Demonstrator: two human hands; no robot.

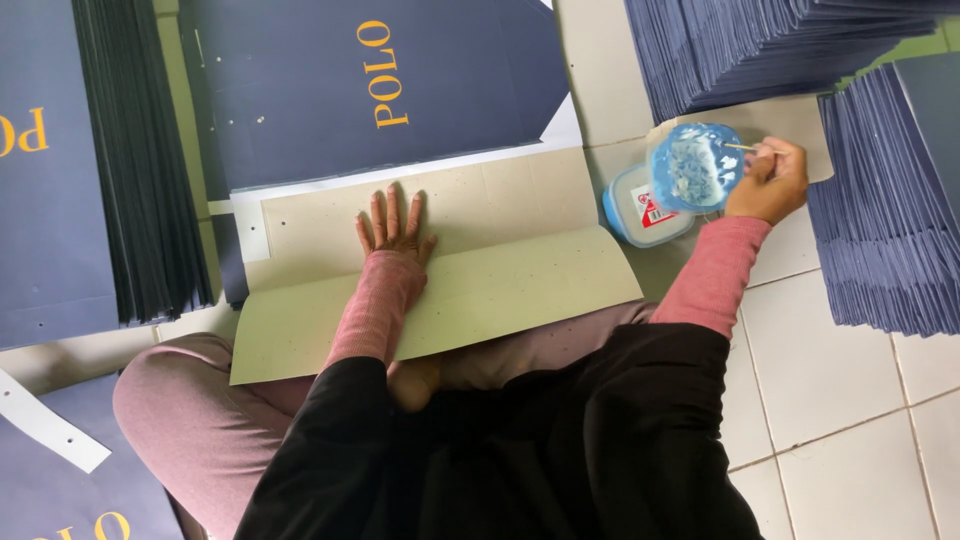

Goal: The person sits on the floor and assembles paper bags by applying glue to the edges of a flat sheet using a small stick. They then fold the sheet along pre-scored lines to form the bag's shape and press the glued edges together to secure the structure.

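Note:
A large beige cardboard sheet (500, 215) lies folded across my lap and the floor, its near flap (520, 290) raised toward me. My left hand (393, 226) presses flat on the sheet near the fold, fingers spread. My right hand (768, 182) is off to the right, pinching a thin stick (742, 147) whose tip touches a blue plastic lid (693, 166) smeared with white glue. The lid rests tilted on a small blue-and-white tub (630, 208) on the floor.
A navy printed sheet with gold lettering (370, 80) lies beyond the cardboard. Stacks of navy sheets stand at the left (130, 160), top right (760, 45) and right (880, 210). White floor tiles (830, 370) show on the right; a white strip (45, 425) lies lower left.

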